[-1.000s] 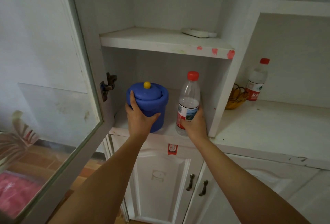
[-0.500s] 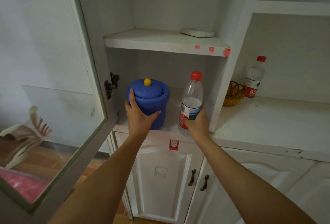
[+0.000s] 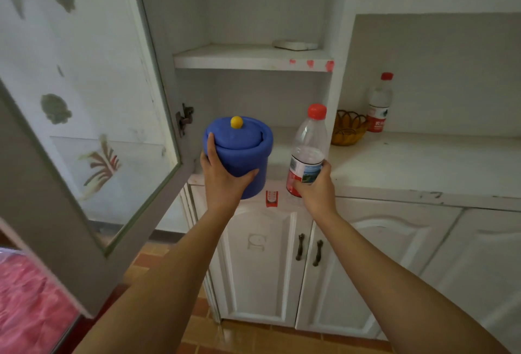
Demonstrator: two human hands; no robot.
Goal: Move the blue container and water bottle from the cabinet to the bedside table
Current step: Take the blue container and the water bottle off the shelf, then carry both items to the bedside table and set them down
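The glass door (image 3: 84, 128) stands swung open at the left. The left hand (image 3: 222, 181) wraps the blue container (image 3: 242, 153), thumb under its body and fingers up the side. It is upright with its yellow knob (image 3: 236, 122) on top; the lid is on, so its contents are hidden. Its base hangs in front of the shelf (image 3: 394, 164) edge. The right hand (image 3: 315, 187) grips the bottle (image 3: 307, 150) low at its label. The bottle is near upright, red cap up, partly filled with water, also at the shelf edge. Farther right on the shelf stand a basket (image 3: 348, 131) and a second bottle (image 3: 379, 105).
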